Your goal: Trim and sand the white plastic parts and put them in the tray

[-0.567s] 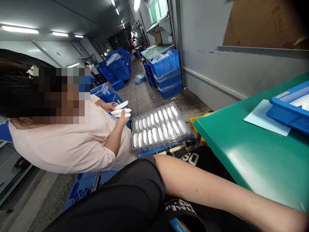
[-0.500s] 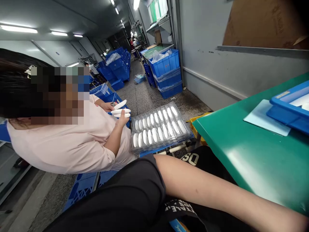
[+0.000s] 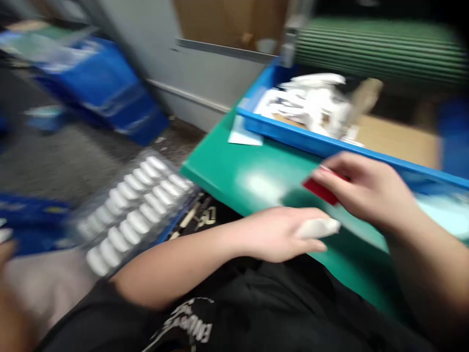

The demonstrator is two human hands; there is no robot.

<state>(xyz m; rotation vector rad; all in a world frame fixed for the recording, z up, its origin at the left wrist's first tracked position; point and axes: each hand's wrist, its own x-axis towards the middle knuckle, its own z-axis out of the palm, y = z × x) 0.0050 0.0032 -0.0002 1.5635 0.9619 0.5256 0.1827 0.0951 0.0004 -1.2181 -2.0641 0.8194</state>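
Note:
My left hand point(image 3: 271, 233) is low over the green table's near edge, its fingers closed on a white, smooth, elongated piece point(image 3: 315, 228). A red flat block point(image 3: 320, 189) is pinched between the thumb and fingers of my right hand point(image 3: 366, 188), just above the table and to the right of the left hand. The block and the white piece are apart. Motion blurs both hands, and what kind of thing each one is cannot be made out.
A blue bin point(image 3: 300, 139) with white pieces point(image 3: 315, 105) stands on the green table point(image 3: 220, 156), behind my hands. On the left lies a clear tray holding rows of white pieces point(image 3: 128, 232). A co-worker's sleeve point(image 3: 47, 281) shows at lower left.
My view has swung right, from the co-worker to the green table. Both hands are now visible, one with a white piece, the other with a red block.

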